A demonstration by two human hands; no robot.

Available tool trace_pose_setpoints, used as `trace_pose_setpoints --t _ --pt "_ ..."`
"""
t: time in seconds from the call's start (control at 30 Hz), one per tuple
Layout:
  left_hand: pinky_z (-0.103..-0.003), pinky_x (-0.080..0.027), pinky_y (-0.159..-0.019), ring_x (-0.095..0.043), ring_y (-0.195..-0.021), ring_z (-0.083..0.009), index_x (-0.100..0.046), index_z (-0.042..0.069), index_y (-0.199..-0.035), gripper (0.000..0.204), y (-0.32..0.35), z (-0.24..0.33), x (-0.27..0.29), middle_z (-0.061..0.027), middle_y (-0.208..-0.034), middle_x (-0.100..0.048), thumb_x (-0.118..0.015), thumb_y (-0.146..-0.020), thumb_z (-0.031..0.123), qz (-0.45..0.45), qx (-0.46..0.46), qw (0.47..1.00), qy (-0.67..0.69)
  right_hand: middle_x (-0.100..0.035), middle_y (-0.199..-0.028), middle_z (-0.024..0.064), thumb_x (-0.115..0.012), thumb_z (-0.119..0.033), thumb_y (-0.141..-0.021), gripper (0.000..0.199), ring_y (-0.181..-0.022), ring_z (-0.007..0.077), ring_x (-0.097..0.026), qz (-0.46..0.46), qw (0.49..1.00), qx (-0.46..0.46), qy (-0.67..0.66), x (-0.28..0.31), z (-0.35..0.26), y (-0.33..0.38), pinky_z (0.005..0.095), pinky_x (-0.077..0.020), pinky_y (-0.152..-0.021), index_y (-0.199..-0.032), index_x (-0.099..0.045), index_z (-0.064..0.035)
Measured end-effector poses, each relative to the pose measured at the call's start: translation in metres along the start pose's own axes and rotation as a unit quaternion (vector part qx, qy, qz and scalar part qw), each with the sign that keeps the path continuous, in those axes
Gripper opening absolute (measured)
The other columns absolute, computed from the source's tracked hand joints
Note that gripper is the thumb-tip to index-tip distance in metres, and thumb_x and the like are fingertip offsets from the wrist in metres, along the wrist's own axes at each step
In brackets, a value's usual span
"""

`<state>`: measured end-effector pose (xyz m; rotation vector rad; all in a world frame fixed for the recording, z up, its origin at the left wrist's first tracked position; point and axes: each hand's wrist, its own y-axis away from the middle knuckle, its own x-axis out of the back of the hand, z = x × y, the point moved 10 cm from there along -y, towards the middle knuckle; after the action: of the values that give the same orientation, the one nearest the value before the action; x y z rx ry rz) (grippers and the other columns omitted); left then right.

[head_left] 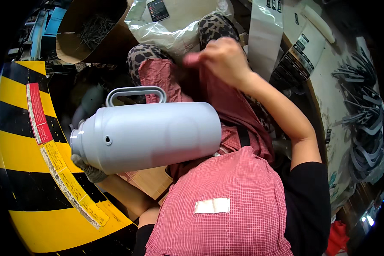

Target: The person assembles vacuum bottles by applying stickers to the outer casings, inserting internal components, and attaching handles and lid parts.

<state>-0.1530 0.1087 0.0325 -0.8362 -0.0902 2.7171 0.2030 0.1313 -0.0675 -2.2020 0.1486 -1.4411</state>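
Observation:
A large grey thermos flask (153, 136) lies on its side across my lap. Its loop handle (136, 91) points away from me, and its narrower neck end is at the left. My left hand (88, 168), in a grey glove, grips the flask from below near the neck; most of its fingers are hidden behind the body. A small dark hole shows in the flask's side. My right hand (227, 59), bare and blurred, is raised above my knee with its fingers curled closed. A reddish bit sticks out at its left; what it is cannot be made out.
A yellow-and-black striped panel (21, 183) stands at my left. Ahead are a cardboard box (68, 47) of thin metal pieces and a plastic bag (183, 42) with a phone (158, 10) on it. Several grey handles (367, 145) lie on the right-hand table (335, 111).

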Motion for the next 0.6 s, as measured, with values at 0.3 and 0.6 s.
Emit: trace_pose_setpoints --t 0.3,0.6 --pt "-0.048 -0.047 -0.103 -0.056 -0.122 -0.0274 -0.054 0.007 -0.138 0.07 -0.066 0.058 -0.046 -0.0142 -0.134 -0.059 -0.061 -0.092 0.06 0.1 -0.219 0.886 -0.395 -0.067 -0.104 0.0088 -0.069 -0.012 -0.088 0.018 -0.098 0.0317 -0.063 0.066 0.976 -0.15 0.141 0.157 0.07 0.139 0.041 -0.05 -0.088 -0.106 -0.068 -0.0102" --pt "-0.047 -0.04 -0.108 -0.051 -0.128 -0.0268 -0.049 0.007 -0.143 0.069 -0.07 -0.02 -0.13 -0.0134 -0.142 -0.053 -0.059 -0.095 0.055 -0.171 -0.08 0.81 -0.556 -0.072 -0.094 0.0217 -0.061 -0.019 -0.086 0.02 -0.093 0.0411 -0.068 -0.258 0.679 -0.685 -0.045 0.053 -0.013 0.619 0.0503 -0.0552 -0.081 -0.092 -0.075 -0.0047"
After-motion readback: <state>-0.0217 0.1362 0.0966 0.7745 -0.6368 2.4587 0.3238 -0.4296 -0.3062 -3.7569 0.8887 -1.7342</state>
